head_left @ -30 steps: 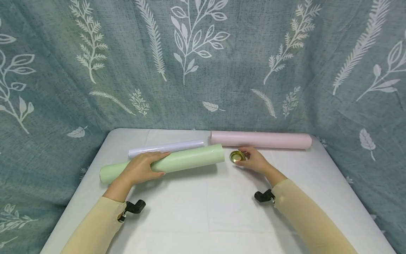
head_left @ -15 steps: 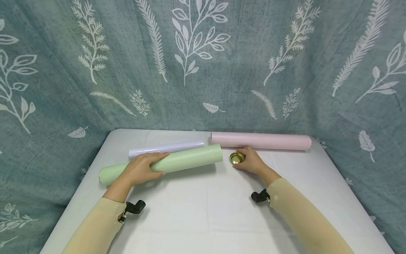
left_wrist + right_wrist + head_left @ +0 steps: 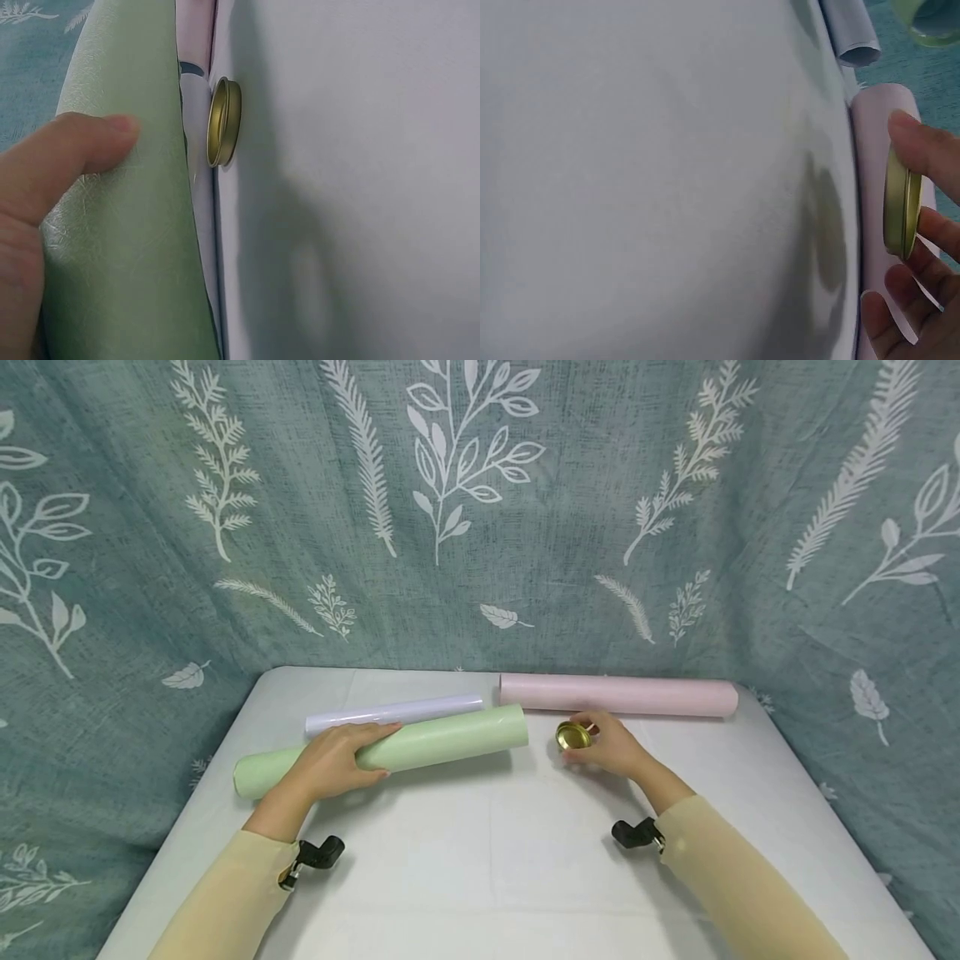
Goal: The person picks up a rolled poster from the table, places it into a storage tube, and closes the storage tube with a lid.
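Note:
My left hand (image 3: 333, 760) grips a pale green roll (image 3: 450, 735) from above, with its thumb along the near side. The roll slants up to the right, its right end off the table over a shadow. To the right of that end, my right hand (image 3: 611, 745) holds a small round gold-coloured lid (image 3: 573, 736) between thumb and fingers. In the right wrist view the lid (image 3: 901, 202) stands on edge above the cloth, the thumb on its rim. The left thumb (image 3: 90, 142) lies on the green roll in the left wrist view.
Behind the green roll lies a thinner lilac roll (image 3: 390, 712). A pink roll (image 3: 618, 694) lies along the back edge at the right. White cloth covers the table (image 3: 450, 860). A teal leaf-patterned curtain (image 3: 555, 527) hangs behind and at both sides.
My right hand has shifted slightly right with the lid, after a small move left, and the lid has tilted. My left hand and the green roll have barely moved.

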A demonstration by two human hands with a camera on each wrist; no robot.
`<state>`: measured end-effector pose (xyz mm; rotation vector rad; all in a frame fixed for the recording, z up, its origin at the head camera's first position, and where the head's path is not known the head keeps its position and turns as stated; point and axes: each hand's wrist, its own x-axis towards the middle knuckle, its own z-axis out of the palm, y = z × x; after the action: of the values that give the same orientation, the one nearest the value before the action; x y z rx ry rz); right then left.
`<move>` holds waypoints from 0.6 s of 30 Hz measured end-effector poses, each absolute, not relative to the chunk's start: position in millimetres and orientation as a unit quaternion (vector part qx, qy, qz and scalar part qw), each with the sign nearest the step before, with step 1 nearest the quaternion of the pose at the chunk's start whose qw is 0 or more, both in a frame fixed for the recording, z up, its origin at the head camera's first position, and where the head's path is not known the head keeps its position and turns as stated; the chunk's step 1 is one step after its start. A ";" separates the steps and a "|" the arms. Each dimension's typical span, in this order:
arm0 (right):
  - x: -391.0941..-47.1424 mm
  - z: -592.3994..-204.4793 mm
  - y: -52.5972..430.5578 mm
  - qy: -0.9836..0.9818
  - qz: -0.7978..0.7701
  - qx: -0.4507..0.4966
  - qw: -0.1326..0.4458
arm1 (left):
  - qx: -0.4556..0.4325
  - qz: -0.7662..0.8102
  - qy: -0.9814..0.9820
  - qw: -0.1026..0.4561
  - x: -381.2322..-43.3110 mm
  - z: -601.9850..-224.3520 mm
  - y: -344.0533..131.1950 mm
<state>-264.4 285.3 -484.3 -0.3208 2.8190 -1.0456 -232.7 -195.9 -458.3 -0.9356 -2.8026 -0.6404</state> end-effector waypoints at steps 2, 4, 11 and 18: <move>-261.8 -479.5 287.5 0.929 -0.349 -0.105 0.062 | -0.308 -0.211 -0.926 0.059 -232.5 -458.6 -196.1; -259.5 -475.3 289.4 0.929 -0.350 -0.108 0.062 | -0.308 -0.212 -0.926 0.060 -232.3 -459.1 -196.0; -252.8 -465.0 292.0 0.927 -0.351 -0.123 0.055 | -0.310 -0.215 -0.924 0.065 -231.0 -460.4 -195.3; -246.8 -458.8 292.0 0.921 -0.365 -0.130 0.045 | -0.309 -0.211 -0.925 0.059 -229.4 -459.3 -194.0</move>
<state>-246.8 292.0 -458.8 -0.3980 2.8125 -1.1148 -229.4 -194.0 -459.3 -0.9373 -2.8033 -0.6381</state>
